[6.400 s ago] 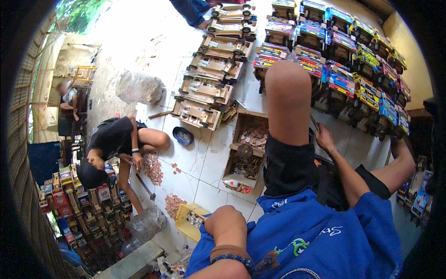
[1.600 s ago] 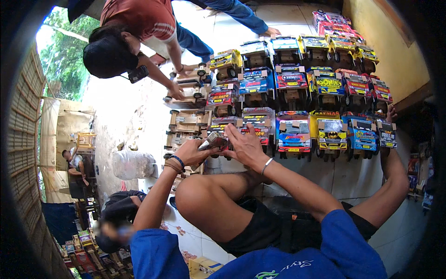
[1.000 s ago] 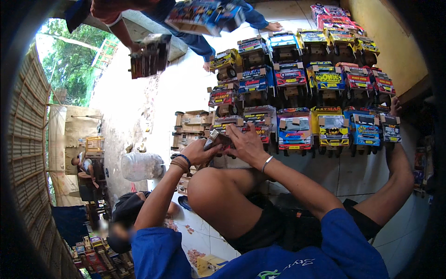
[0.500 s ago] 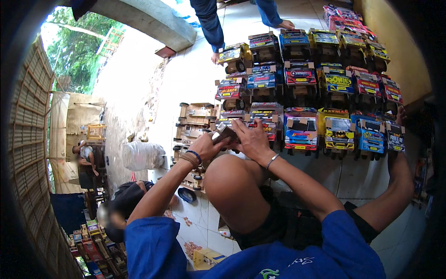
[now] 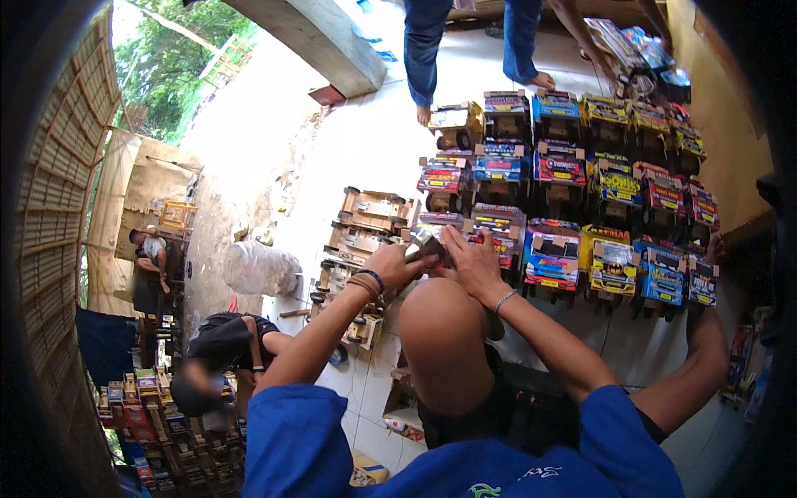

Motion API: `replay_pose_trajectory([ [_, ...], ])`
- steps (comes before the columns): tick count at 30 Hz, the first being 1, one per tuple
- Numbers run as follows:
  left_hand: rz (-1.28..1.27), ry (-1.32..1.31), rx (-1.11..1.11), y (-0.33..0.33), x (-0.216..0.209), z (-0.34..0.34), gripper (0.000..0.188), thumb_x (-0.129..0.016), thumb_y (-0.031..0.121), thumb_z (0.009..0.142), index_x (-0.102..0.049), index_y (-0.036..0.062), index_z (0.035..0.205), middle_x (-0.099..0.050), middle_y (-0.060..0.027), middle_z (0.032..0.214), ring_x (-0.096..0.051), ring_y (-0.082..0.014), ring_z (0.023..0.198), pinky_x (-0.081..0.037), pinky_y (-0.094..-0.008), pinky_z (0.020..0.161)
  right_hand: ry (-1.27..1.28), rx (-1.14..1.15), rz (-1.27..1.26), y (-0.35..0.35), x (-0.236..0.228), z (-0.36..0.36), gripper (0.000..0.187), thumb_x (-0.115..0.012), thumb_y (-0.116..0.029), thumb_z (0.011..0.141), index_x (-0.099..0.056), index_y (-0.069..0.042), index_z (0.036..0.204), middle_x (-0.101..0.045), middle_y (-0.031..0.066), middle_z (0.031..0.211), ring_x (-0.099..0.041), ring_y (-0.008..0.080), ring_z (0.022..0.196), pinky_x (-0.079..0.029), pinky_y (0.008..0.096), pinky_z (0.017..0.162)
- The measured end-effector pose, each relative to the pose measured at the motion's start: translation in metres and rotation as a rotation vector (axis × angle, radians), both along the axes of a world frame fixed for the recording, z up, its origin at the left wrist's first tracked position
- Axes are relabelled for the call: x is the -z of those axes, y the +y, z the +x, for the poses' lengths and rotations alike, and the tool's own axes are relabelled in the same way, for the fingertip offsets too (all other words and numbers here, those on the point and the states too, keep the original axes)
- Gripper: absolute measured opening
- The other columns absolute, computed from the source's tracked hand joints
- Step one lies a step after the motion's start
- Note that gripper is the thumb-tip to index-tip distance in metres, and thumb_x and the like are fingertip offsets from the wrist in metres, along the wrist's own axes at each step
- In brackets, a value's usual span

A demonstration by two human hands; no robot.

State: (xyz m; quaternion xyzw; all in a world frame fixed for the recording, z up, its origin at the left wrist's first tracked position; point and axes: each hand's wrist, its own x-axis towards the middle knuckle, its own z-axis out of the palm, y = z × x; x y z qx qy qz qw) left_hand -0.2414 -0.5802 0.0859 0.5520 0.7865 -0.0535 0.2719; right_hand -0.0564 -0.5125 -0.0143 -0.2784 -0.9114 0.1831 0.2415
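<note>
My left hand and my right hand meet above my raised knee. Between them is a small dark block-like thing with a pale, silvery end; its kind is not clear. The left fingers are closed around its near side. Against its other side lie the right fingers, partly stretched. Just beyond the hands stand rows of toy trucks with colourful printed fronts, among them a yellow and black truck and a pink and blue truck.
Bare wooden truck chassis lie left of my hands. A person in dark clothes bends at the lower left, near more toy trucks. Another person's jeans and hands show at the far side. A clear plastic sack lies at left.
The view has shifted, so the trucks sit lower and further right. Another person's arms now reach to the trucks at the far right. My hands still hold the dark thing.
</note>
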Motion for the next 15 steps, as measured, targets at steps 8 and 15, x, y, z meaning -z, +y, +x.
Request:
replay_pose_trajectory([
  [8,-0.02,0.06,0.092,-0.041,-0.012,-0.059,0.064,-0.067,0.06,0.083,-0.07,-0.001,0.099,-0.068,-0.029,0.085,-0.067,-0.0441,0.083,-0.053,-0.0498,0.078,0.032,-0.183,0.101,0.024,-0.01,-0.017,0.095,-0.07,-0.062,0.076,-0.043,-0.001,0.144,-0.056,0.0147,0.135,-0.056,0.0245,0.119,-0.027,0.0479,0.107],
  [15,0.152,0.08,0.157,-0.048,-0.002,-0.077,0.049,-0.068,0.051,0.086,-0.069,0.0029,0.096,-0.067,-0.0249,0.078,-0.066,-0.0427,0.077,-0.052,-0.05,0.071,-0.084,-0.303,0.021,0.015,-0.003,-0.061,0.106,-0.07,-0.068,0.072,-0.036,-0.001,0.147,-0.051,0.0183,0.139,-0.054,0.0312,0.124,-0.032,0.0503,0.106],
])
